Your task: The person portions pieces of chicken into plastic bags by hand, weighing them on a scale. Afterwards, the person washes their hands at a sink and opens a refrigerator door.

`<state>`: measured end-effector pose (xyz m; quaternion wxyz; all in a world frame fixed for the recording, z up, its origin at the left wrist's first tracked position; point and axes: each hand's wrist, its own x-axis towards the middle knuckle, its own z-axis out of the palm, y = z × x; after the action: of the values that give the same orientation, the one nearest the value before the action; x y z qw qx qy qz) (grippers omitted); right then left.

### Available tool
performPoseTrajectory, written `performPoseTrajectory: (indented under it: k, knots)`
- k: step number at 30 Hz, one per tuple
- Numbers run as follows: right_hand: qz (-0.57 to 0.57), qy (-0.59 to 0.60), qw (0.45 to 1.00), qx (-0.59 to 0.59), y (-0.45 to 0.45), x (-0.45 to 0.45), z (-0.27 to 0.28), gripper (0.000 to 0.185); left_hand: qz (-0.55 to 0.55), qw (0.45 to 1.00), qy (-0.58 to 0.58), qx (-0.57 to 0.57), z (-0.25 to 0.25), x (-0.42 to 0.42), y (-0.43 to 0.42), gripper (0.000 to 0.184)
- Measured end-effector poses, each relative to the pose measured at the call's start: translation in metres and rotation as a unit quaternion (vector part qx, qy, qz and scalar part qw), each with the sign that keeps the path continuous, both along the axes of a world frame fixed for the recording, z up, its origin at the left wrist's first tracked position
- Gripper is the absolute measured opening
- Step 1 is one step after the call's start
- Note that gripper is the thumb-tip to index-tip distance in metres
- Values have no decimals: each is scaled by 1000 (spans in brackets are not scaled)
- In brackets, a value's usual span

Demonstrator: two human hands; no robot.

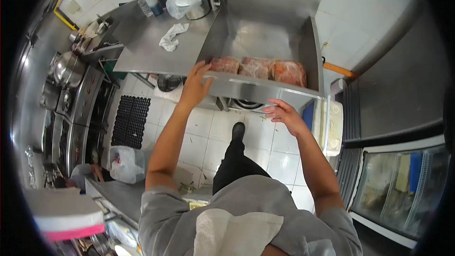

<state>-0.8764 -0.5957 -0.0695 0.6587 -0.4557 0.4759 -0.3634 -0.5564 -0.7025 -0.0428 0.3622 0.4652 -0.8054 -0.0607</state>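
Three packs of red meat in clear plastic lie in a row along the front wall of a deep metal sink [265, 33]. The left pack [224, 65] is closest to my left hand [196, 84], which is at the sink's front left edge with its fingers apart. Whether those fingertips touch the rim, I cannot tell. The middle pack [256, 68] looks paler under its wrap, and the right pack [289, 72] is redder. In front of the sink, lower and to the right, my right hand [286, 115] hangs with fingers stretched and nothing in them.
Left of the sink, a metal counter [147, 54] holds a crumpled white cloth [173, 37], a bagged pot [189, 2] and bottles [150, 4]. A stove [78, 104] stands far left, a glass-door fridge [400, 185] at right. Behind, at lower left, a person [85, 175] is partly visible.
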Motion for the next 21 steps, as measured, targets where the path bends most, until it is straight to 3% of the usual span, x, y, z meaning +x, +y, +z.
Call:
performPoseTrajectory:
  k: [2,4,7,12,13,15,17,21]
  knots:
    - [-10,0,1000,-14,-59,11,18,51,-7,1000,-11,-15,-6,-13,-88,40]
    - [-20,3,999,-36,-124,21,25,53,85,990,-113,24,-1,-36,-181,44]
    - [-100,-55,993,-10,-213,43,37,57,92,982,-167,3,-5,-62,-313,48]
    - [-144,-92,985,-23,-353,67,55,65,92,947,-307,13,-19,-81,-472,53]
    - [-169,-76,982,-29,-374,71,59,65,98,942,-320,-34,-31,-81,-496,46]
    - [-194,-56,979,-30,-414,77,65,65,101,936,-329,-76,-32,-80,-519,41]
    - [-210,-85,974,-18,-452,82,70,62,66,918,-387,64,-18,-75,-518,31]
    - [-215,-75,974,-8,-504,95,78,62,71,932,-347,80,-6,-68,-489,33]
